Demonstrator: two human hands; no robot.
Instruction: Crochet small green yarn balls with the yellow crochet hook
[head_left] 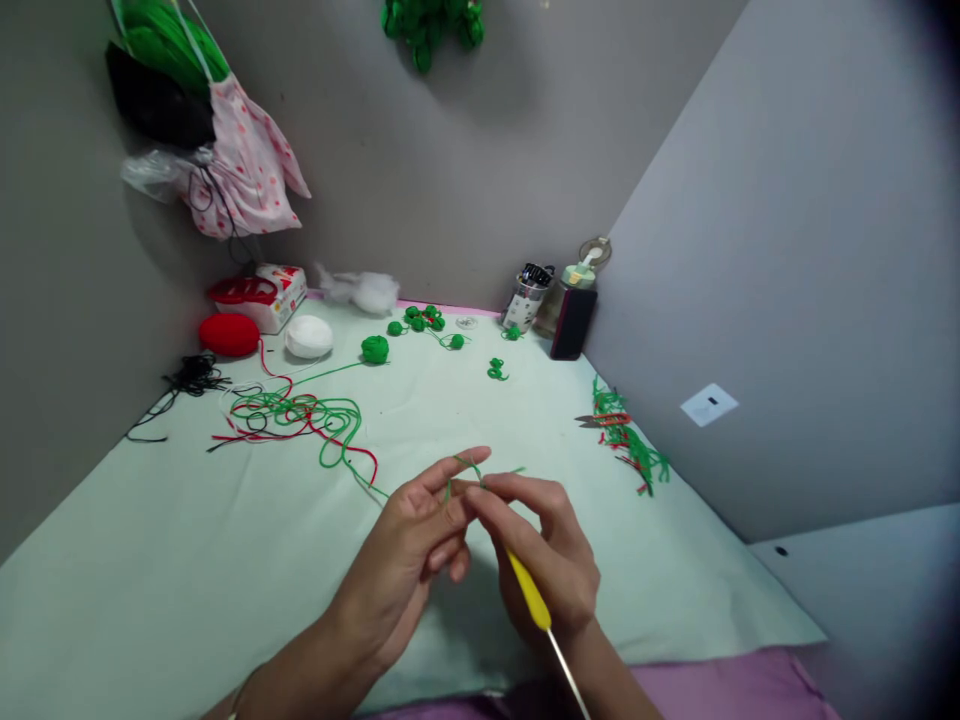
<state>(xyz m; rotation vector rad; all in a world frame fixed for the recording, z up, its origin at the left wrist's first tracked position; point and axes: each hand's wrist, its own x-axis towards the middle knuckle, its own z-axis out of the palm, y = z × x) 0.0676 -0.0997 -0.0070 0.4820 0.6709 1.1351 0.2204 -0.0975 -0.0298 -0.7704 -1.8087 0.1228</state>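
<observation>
Low over the front of the table, my two hands meet at the fingertips. My left hand pinches green yarn, which loops over its raised index finger. A yellow-handled crochet hook is gripped in my right hand, its metal shaft pointing down toward me. The hook's working tip is hidden among the fingers. A short green tail sticks out past the right fingertips. From the left hand a green strand runs back to a loose tangle of green, red, white and black yarn.
Red and white yarn balls sit at the back left, near a green ball and small green crocheted pieces. Orange-handled scissors lie on yarn scraps by the right wall. A pen cup stands behind.
</observation>
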